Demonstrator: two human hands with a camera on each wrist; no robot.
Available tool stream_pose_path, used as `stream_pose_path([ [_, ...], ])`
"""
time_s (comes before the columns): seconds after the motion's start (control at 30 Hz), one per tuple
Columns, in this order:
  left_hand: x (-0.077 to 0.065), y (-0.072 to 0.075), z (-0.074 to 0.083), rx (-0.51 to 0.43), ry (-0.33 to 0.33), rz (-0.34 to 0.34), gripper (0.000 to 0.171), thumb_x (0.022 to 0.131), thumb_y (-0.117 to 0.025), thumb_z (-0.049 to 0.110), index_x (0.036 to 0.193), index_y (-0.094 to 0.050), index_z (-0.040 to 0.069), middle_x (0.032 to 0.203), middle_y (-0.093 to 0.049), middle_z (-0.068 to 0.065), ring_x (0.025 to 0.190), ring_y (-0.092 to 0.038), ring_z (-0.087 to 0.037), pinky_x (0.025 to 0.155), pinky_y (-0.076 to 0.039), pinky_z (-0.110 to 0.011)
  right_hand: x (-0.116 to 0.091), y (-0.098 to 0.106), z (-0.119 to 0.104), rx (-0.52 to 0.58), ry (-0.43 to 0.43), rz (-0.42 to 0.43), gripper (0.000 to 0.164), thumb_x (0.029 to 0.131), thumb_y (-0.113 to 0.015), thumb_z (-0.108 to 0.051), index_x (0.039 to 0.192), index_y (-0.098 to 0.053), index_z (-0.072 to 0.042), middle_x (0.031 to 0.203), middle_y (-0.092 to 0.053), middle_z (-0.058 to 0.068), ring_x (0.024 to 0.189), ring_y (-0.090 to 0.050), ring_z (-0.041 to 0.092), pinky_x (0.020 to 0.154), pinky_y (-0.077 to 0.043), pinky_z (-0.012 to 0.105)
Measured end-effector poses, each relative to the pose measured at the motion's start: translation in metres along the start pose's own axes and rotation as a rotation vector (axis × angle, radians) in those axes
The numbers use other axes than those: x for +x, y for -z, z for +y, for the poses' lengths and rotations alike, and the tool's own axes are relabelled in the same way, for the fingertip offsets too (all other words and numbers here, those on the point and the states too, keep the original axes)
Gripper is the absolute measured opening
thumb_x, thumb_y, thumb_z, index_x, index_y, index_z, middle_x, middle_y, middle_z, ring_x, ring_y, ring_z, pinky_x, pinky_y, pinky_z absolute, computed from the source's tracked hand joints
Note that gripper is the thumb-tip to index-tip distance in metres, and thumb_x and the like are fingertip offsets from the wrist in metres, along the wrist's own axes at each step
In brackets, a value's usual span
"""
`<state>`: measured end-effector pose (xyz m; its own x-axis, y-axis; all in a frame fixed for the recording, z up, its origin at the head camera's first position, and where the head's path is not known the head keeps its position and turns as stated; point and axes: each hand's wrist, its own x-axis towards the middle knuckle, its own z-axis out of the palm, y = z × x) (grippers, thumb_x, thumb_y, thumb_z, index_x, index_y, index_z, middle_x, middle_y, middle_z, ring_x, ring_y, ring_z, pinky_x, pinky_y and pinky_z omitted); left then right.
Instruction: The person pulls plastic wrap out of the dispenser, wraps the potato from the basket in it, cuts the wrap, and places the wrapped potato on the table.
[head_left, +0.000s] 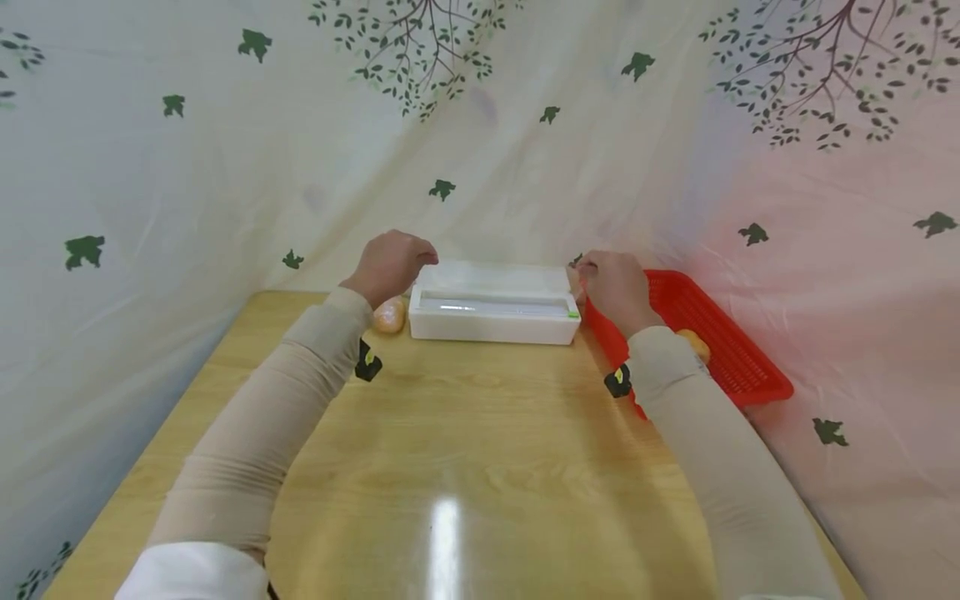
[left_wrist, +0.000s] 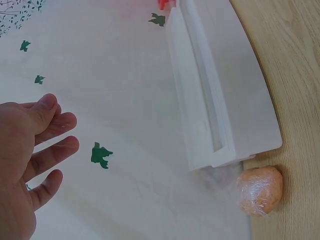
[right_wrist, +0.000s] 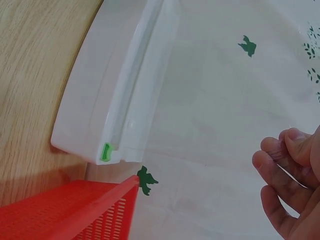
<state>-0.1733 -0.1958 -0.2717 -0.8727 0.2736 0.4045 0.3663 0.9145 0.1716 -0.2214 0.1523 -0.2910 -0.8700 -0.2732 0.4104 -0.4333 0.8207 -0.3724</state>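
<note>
Above either end of the open white box (head_left: 495, 327), the left hand (head_left: 393, 262) and right hand (head_left: 618, 292) pinch clear film (left_wrist: 59, 145), other fingers loosely spread. Box sits on the bench (head_left: 487, 425) between wrapped ball (head_left: 389, 317) and red basket (head_left: 738, 346).

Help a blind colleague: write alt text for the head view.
Left hand and right hand, pinching, hover by opposite ends of an open white box on a table. A round wrapped item sits left of the box, a red basket holding a yellowish item right.
</note>
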Motion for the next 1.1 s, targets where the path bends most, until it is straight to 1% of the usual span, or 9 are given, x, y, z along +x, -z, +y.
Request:
stream_pose_path([
  [0.17,-0.003,0.003,0.002,-0.004,-0.006,-0.003,0.019,0.101,-0.064,0.018,0.109,-0.077,0.007,0.110,-0.075,-0.009,0.103,-0.070,-0.028,0.093,-0.053,-0.043,-0.004,0.004,-0.001,0.006,-0.023,-0.027,0.024,0.102,-0.059,-0.009,0.121,-0.072,-0.005,0.112,-0.072,0.016,0.098,-0.063,0.033,0.093,-0.054,0.047],
  [0.4,-0.007,0.009,0.004,0.012,0.007,-0.013,0.019,0.101,-0.063,0.016,0.112,-0.076,0.008,0.111,-0.075,-0.009,0.104,-0.069,-0.028,0.093,-0.053,-0.043,-0.009,0.010,-0.007,-0.029,0.036,0.011,0.023,0.100,-0.061,-0.004,0.120,-0.072,-0.003,0.111,-0.073,0.017,0.102,-0.065,0.035,0.094,-0.054,0.048],
  [0.53,-0.010,0.014,0.007,0.013,0.020,-0.025,0.020,0.102,-0.062,0.017,0.113,-0.076,0.008,0.113,-0.074,-0.009,0.105,-0.069,-0.028,0.093,-0.053,-0.043,-0.011,0.014,-0.009,-0.023,0.040,0.009,0.023,0.100,-0.060,-0.003,0.119,-0.072,-0.003,0.111,-0.073,0.016,0.101,-0.065,0.034,0.093,-0.054,0.047],
  [0.8,-0.017,0.019,0.013,0.020,0.036,-0.022,0.020,0.102,-0.062,0.018,0.113,-0.076,0.008,0.113,-0.074,-0.008,0.107,-0.069,-0.028,0.094,-0.053,-0.044,-0.017,0.020,-0.013,-0.016,0.072,0.035,0.023,0.097,-0.060,0.001,0.116,-0.074,-0.002,0.109,-0.074,0.016,0.100,-0.065,0.034,0.093,-0.054,0.047],
  [0.93,-0.021,0.022,0.017,0.022,0.034,-0.016,0.020,0.101,-0.063,0.017,0.112,-0.076,0.008,0.113,-0.074,-0.008,0.106,-0.069,-0.028,0.094,-0.053,-0.044,-0.020,0.022,-0.014,-0.031,0.080,0.040,0.023,0.096,-0.061,0.002,0.114,-0.074,-0.003,0.107,-0.074,0.016,0.098,-0.066,0.034,0.092,-0.054,0.046],
  [1.1,-0.026,0.026,0.020,0.021,0.013,0.007,0.019,0.101,-0.064,0.016,0.111,-0.077,0.007,0.111,-0.075,-0.009,0.105,-0.070,-0.028,0.094,-0.053,-0.044,-0.026,0.027,-0.017,-0.043,0.093,0.046,0.023,0.097,-0.059,0.002,0.114,-0.074,-0.001,0.107,-0.074,0.017,0.100,-0.066,0.035,0.092,-0.054,0.047],
])
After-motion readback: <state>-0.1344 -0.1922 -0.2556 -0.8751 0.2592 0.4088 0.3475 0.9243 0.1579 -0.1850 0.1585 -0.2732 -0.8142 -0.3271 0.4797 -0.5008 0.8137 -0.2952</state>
